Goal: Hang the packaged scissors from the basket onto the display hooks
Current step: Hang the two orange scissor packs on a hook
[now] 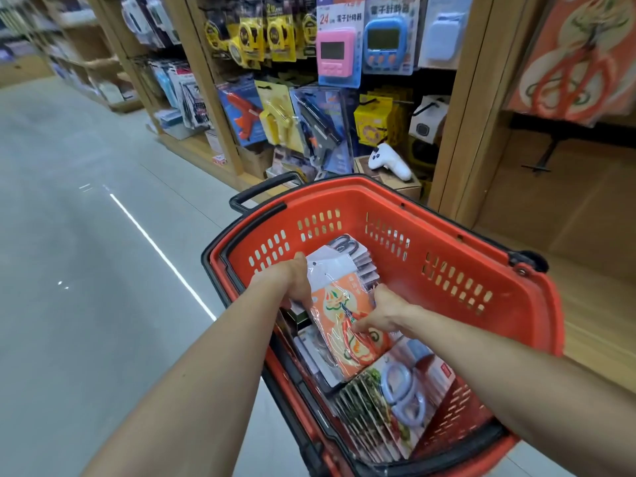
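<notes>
Currently the pick-up step: both hands are down in the red basket (395, 197), the left hand (298, 285) gripping the upper left edge of the orange scissors pack (347, 325), the right hand (380, 313) pinching its right side; the pack lies atop other packs inside. Next, by judgement: lift it clear, carry it up right toward the hook (540, 160) under the matching hung pack (578, 53); line up the hang hole.

Glossy red plastic basket (464, 235); crinkly clear film over the scissors pack (344, 325); pale matt wood shelving (457, 132); smooth grey floor (69, 235).
</notes>
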Action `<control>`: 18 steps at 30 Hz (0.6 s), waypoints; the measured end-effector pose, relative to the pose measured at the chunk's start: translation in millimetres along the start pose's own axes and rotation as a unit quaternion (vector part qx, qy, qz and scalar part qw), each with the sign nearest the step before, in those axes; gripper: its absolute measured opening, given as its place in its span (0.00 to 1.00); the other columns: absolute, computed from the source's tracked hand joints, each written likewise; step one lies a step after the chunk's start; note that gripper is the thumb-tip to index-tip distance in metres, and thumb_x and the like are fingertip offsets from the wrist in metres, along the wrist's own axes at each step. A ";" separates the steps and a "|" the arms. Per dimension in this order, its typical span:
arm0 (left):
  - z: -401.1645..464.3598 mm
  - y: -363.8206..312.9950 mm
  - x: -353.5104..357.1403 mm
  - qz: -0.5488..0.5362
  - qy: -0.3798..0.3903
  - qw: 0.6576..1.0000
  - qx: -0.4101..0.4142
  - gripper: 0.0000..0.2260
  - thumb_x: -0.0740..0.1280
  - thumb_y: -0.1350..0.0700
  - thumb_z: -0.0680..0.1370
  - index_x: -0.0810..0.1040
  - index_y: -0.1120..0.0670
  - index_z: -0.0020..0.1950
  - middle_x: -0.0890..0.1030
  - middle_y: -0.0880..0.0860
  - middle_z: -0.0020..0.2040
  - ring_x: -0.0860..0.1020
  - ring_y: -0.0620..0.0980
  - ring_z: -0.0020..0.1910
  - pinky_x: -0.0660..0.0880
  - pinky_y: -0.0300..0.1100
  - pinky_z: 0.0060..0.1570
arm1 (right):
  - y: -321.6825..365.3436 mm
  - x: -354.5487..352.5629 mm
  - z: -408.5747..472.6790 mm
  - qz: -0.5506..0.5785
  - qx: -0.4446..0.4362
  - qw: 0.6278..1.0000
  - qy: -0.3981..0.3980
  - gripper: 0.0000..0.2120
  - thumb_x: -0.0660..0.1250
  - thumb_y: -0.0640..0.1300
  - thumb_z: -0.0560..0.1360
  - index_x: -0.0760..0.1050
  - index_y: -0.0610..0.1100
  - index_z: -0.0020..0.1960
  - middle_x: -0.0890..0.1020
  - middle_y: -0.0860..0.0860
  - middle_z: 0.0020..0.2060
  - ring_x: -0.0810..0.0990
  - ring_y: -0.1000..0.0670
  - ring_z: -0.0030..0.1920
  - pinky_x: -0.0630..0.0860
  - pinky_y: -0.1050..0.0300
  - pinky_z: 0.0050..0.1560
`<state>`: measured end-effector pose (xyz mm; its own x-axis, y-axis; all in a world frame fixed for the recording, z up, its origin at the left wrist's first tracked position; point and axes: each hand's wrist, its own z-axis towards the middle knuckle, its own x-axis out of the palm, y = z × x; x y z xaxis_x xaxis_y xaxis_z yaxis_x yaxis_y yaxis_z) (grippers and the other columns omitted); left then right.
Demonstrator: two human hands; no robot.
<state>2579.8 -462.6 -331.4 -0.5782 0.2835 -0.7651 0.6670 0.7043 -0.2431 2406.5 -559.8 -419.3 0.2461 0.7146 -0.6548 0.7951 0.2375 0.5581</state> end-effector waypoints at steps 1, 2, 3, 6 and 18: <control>1.0 1.2 0.7 0.000 -0.002 1.000 0.003 0.39 0.77 0.60 0.78 0.55 0.52 0.80 0.80 0.58 0.52 0.82 0.53 0.43 0.84 0.58 0.57 | -1.1 0.0 0.4 0.006 -0.002 1.000 0.007 0.27 0.85 0.51 0.65 0.72 0.44 0.52 0.81 0.49 0.57 0.80 0.48 0.57 0.78 0.53 0.60; 1.7 2.3 1.6 -0.003 -0.005 1.000 0.008 0.39 0.77 0.60 0.78 0.55 0.52 0.80 0.80 0.58 0.52 0.83 0.54 0.46 0.84 0.57 0.57 | -1.2 -0.5 -0.7 0.011 -0.002 1.000 0.017 0.29 0.85 0.53 0.64 0.73 0.43 0.54 0.82 0.47 0.57 0.81 0.47 0.57 0.79 0.51 0.60; 3.0 3.6 2.5 -0.005 -0.007 1.000 0.012 0.39 0.77 0.60 0.78 0.56 0.52 0.80 0.80 0.58 0.52 0.84 0.55 0.48 0.84 0.57 0.56 | -0.2 -1.1 -2.7 0.017 -0.004 0.999 0.030 0.33 0.86 0.54 0.63 0.73 0.41 0.57 0.83 0.46 0.56 0.82 0.46 0.57 0.79 0.48 0.60; 1.2 6.5 3.0 -0.001 -0.009 1.000 0.013 0.40 0.77 0.59 0.78 0.54 0.51 0.81 0.80 0.59 0.57 0.85 0.56 0.50 0.84 0.52 0.54 | 1.1 1.2 -4.6 0.061 -0.025 0.996 0.059 0.31 0.87 0.51 0.61 0.78 0.43 0.58 0.86 0.49 0.52 0.85 0.47 0.53 0.82 0.47 0.60; -21.1 0.3 -44.5 -0.347 -0.182 0.915 0.098 0.54 0.81 0.50 0.73 0.44 0.54 0.84 0.72 0.58 0.75 0.75 0.60 0.71 0.75 0.55 0.69 | 40.0 -42.2 -31.5 0.308 -0.158 0.936 -0.062 0.20 0.83 0.38 0.67 0.82 0.43 0.57 0.88 0.47 0.50 0.88 0.50 0.47 0.84 0.56 0.52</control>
<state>2595.8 -461.3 -284.9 -0.7225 -0.4491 -0.5256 0.2906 0.4925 -0.8203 2410.5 -559.7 -353.3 0.6826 0.7024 -0.2017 0.2812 0.0023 0.9596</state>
